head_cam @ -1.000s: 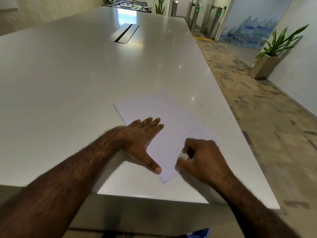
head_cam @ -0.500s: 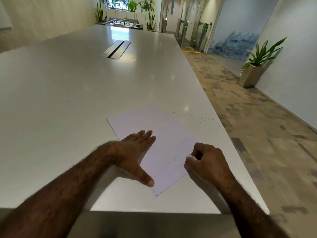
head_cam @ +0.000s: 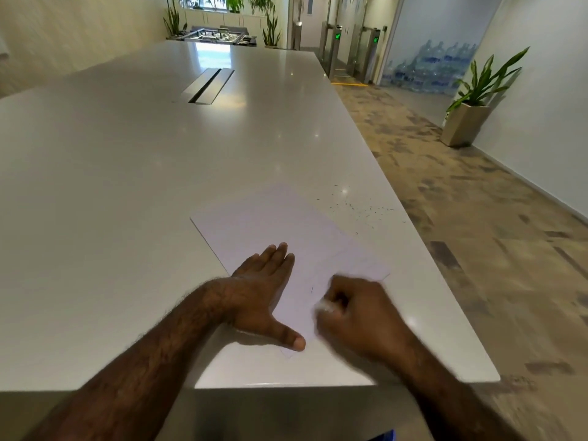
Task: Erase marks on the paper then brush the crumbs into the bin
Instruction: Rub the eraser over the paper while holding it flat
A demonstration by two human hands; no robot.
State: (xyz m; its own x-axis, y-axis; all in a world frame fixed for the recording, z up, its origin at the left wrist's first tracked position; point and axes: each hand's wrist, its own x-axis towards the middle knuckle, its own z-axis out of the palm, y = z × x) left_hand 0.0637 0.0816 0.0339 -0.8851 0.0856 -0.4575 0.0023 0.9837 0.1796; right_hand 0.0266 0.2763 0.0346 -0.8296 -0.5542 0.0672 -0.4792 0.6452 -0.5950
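A white paper (head_cam: 280, 237) lies skewed on the near right part of a long pale worktop (head_cam: 127, 173), one corner close to the worktop's right edge. The left hand (head_cam: 264, 291) lies flat on the paper's near left part — fingers (head_cam: 280, 256) straight and close together, thumb spread wide toward the sheet's near corner. The right hand (head_cam: 356, 316) sits on the paper's near right side, blurred, its fingers curled round a small white eraser (head_cam: 327, 305) that pokes out against the sheet. A short faint pencil mark (head_cam: 312, 290) shows between the two hands. Dark crumbs (head_cam: 366, 211) lie scattered on the bare worktop just beyond the paper's right edge. Farther off, a metal cable slot (head_cam: 206, 85) is set into the worktop, and a potted plant (head_cam: 471, 113) stands on the floor by the right wall.
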